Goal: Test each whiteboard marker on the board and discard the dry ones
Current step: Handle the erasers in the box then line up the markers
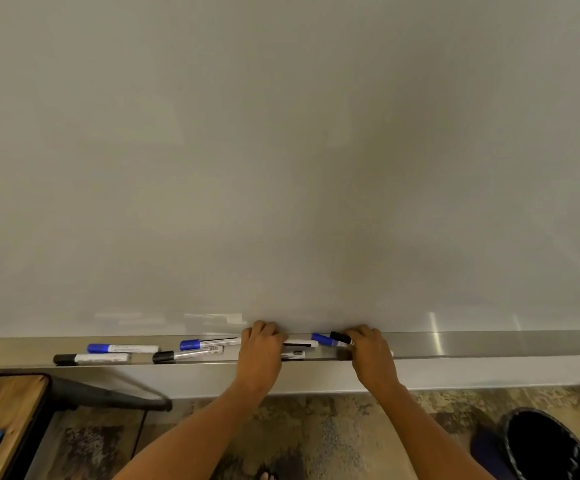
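While most markers lie along the tray (454, 344) under the whiteboard (281, 150), a black-capped marker (339, 337) is pinched by the right hand (368, 351) — likely for testing — and the left hand (262, 348) curls over another marker (300, 344); a bin (551, 445) waits nearby.

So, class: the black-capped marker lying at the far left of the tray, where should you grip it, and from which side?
Pinch the white barrel of the black-capped marker from above: it lies flat along the tray, its sides exposed, with the board behind it.
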Tool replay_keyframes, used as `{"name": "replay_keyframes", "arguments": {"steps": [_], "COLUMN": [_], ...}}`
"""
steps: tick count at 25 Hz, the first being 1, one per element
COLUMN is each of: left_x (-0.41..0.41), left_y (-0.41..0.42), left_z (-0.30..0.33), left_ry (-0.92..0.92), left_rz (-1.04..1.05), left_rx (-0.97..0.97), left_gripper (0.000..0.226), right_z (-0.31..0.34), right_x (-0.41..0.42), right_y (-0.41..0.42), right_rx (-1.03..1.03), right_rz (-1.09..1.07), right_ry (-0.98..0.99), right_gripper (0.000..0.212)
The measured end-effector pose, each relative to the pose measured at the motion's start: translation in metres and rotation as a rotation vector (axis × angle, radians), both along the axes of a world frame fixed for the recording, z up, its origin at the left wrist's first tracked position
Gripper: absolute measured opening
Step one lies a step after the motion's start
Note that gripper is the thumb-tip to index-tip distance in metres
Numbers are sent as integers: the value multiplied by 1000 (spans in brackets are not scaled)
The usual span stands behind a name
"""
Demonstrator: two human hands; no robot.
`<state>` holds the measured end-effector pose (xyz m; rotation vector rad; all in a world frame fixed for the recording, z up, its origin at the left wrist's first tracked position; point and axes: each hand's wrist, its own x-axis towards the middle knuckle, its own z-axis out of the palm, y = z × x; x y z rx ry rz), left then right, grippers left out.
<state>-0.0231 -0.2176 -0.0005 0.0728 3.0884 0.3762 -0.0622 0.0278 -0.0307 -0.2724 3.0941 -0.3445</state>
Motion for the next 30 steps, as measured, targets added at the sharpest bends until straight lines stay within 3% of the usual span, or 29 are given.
{"name": "replay_keyframes", "arguments": {"steps": [7,11,17,23,30], "left_x": [-1,6,21,38,50], "left_y": [18,23,1,-31,-49], "left_z": [-4,-8,-10,-18,-13], "left_ry": [33,22,77,87,107], "left_rz": [69,93,136,186,227], "left_rx": [42,68,88,64,104], "left_gripper": [26,30,18,16,19], "right_z": [5,1,-2,-3,-9], "right_x": [9,10,6,11,29], "right_y": [2,4,-3,-6,-16], "right_rx": [84,59,-49,-179,-333], "right_rz": [-175,-149,-154,-197,-288], "right_ry": [260,240,115,94,153], "right_gripper": [24,28,27,19,27]}}
